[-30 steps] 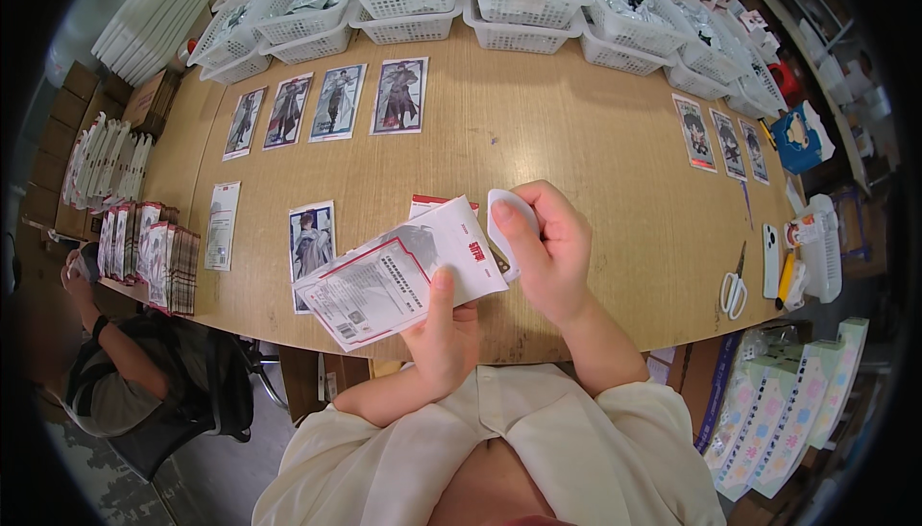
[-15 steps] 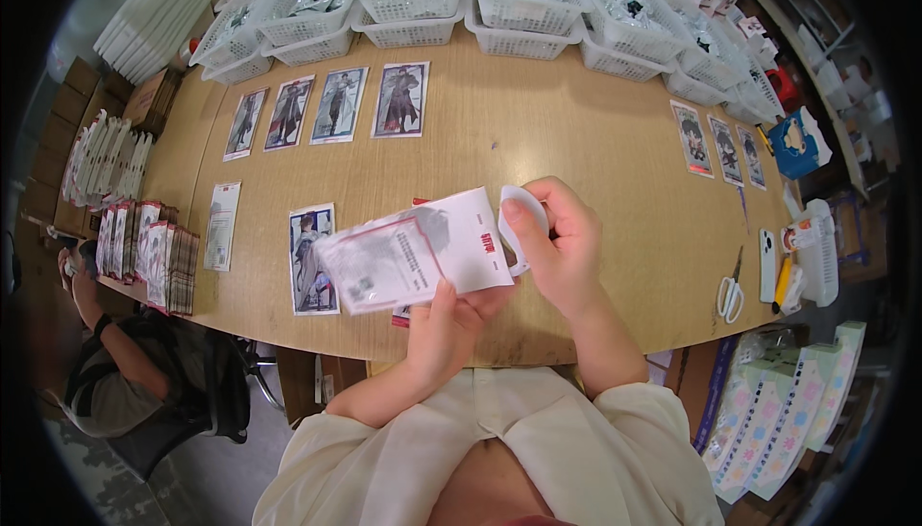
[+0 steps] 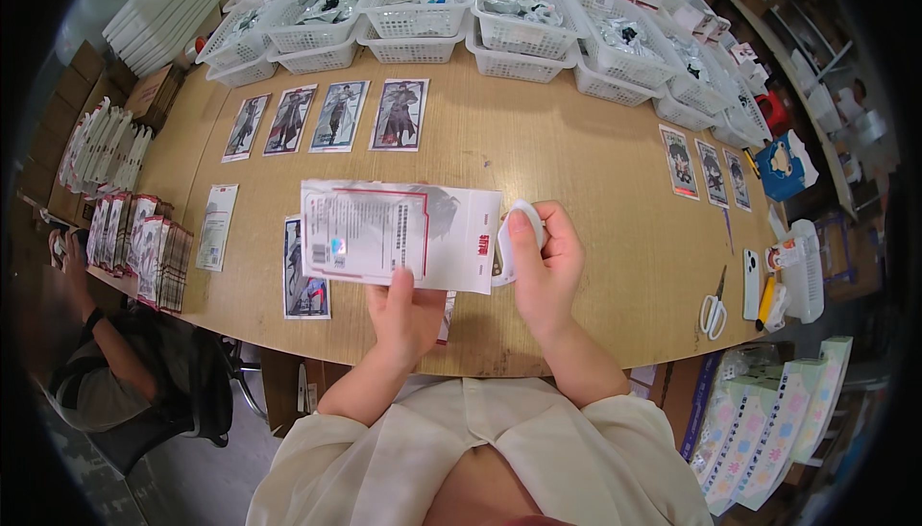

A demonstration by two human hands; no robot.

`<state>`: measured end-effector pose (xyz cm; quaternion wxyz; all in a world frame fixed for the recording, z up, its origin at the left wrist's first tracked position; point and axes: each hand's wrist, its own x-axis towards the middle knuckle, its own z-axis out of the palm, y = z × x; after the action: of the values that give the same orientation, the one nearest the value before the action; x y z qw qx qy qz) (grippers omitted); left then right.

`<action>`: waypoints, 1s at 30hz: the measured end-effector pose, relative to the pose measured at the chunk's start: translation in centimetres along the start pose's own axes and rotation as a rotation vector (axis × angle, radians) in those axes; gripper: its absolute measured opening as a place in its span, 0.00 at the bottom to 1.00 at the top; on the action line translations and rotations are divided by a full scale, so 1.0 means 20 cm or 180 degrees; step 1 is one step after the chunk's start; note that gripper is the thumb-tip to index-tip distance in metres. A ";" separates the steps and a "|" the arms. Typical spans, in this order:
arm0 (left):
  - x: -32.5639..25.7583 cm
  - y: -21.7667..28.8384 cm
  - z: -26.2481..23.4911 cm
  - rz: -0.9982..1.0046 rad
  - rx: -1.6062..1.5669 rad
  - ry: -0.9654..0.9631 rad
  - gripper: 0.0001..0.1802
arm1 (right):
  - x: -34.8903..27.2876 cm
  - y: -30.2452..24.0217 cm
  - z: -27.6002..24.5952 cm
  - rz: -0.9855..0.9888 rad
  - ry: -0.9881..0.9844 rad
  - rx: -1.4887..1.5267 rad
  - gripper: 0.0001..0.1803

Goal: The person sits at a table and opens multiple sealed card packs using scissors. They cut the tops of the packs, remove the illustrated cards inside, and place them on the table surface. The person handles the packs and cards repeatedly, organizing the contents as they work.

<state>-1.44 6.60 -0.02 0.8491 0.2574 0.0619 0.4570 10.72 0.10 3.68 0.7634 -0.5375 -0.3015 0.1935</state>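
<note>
White perforated plastic baskets (image 3: 415, 23), filled with silvery packets (image 3: 327, 5), are stacked along the far table edge. At right, white-handled scissors (image 3: 715, 298) are laid near a smartphone (image 3: 751, 283); beyond, a blue box (image 3: 780, 171) is placed.

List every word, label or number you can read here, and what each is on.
I won't copy lettering out, but it stands here:
White packet in the left hand: red characters near its right end; fine print and barcode too small to read.
Pale boxes, lower right: dark characters, too small to read.
Picture cards, upper left: any lettering too small to read.
</note>
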 end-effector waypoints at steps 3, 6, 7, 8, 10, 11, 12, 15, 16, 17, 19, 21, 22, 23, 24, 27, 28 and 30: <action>0.06 0.02 0.16 0.0004 0.0293 0.0518 0.24 | -0.03 0.02 0.02 -0.0163 0.0059 -0.0035 0.09; 0.07 0.02 0.22 0.0080 0.0250 0.0569 0.23 | -0.05 0.04 0.03 -0.0262 0.0206 -0.0049 0.08; 0.07 0.02 0.23 0.0106 0.0236 0.0569 0.22 | -0.06 0.05 0.03 -0.0329 0.0236 -0.0097 0.08; 0.07 0.01 0.22 0.0132 0.0216 0.0597 0.22 | -0.07 0.05 0.03 -0.0397 0.0267 -0.0144 0.08; 0.04 0.00 0.20 0.0178 0.0172 0.0671 0.20 | -0.09 0.07 0.02 -0.0601 0.0381 -0.0310 0.08; 0.02 -0.01 0.17 0.0183 0.0191 0.0596 0.19 | -0.09 0.08 0.01 -0.0746 0.0469 -0.0423 0.08; 0.00 -0.01 0.13 0.0193 0.0215 0.0517 0.18 | -0.10 0.08 0.01 -0.0895 0.0555 -0.0530 0.08; -0.04 -0.01 0.09 0.0298 0.0215 0.0292 0.16 | -0.12 0.06 -0.01 -0.1114 0.0466 -0.0461 0.08; -0.05 0.00 0.08 0.0342 0.0202 0.0220 0.15 | -0.13 0.05 -0.01 -0.1200 0.0460 -0.0498 0.08; -0.06 -0.01 0.07 0.0314 0.0255 0.0228 0.14 | -0.13 0.04 -0.01 -0.1285 0.0455 -0.0536 0.08; -0.08 -0.02 0.03 0.0264 0.0346 0.0230 0.14 | -0.12 0.02 -0.03 -0.1557 0.0377 -0.0728 0.08; -0.07 0.03 -0.04 -0.0689 0.1131 -0.0660 0.12 | -0.08 0.00 -0.07 -0.1910 0.0223 -0.1033 0.08; -0.06 0.08 -0.05 -0.1157 0.1516 -0.1110 0.12 | -0.04 -0.03 -0.12 -0.2137 -0.0193 -0.1259 0.08; -0.08 0.17 -0.04 -0.1729 0.2278 -0.1192 0.14 | 0.01 -0.08 -0.19 -0.2354 -0.0617 -0.1482 0.09; -0.07 0.25 -0.02 -0.0802 0.2953 -0.1596 0.16 | 0.03 -0.12 -0.22 -0.2566 -0.1029 -0.1729 0.10; -0.05 0.42 0.14 0.2089 0.4730 -0.2192 0.21 | 0.01 -0.12 -0.25 -0.2530 -0.1365 -0.1838 0.08; 0.02 0.44 0.23 0.3071 0.5279 -0.2046 0.23 | 0.00 -0.11 -0.25 -0.2541 -0.1529 -0.1783 0.07; 0.14 0.40 0.28 0.3199 0.5504 -0.2070 0.24 | -0.01 -0.06 -0.24 -0.2451 -0.1651 -0.1699 0.07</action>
<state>-3.89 10.26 9.02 0.0647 0.8822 0.0222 0.4659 13.70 -3.90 3.63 0.5164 -0.4979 -0.6944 -0.0574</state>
